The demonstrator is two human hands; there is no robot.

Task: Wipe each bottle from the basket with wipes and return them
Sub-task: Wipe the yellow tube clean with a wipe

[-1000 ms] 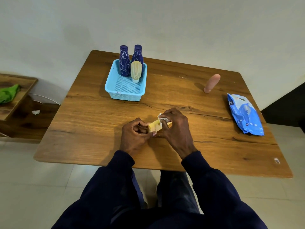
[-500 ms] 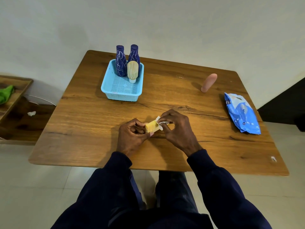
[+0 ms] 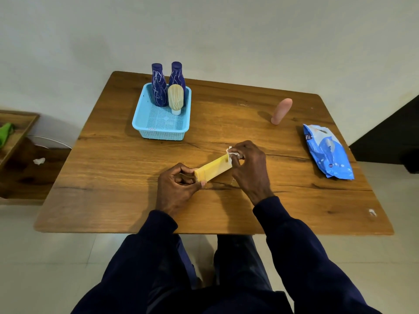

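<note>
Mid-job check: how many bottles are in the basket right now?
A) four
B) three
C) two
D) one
B: the basket holds the left blue bottle, the right blue bottle and the cream bottle; the left hand holds the yellow bottle.

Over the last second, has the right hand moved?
Yes. The right hand, pinching the wipe, slid along the yellow bottle toward the blue wipes pack, baring more of the bottle.

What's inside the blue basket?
A left blue bottle, right blue bottle and a cream tube, cap down, at the basket's far end. The tube hides the right bottle's base.
</note>
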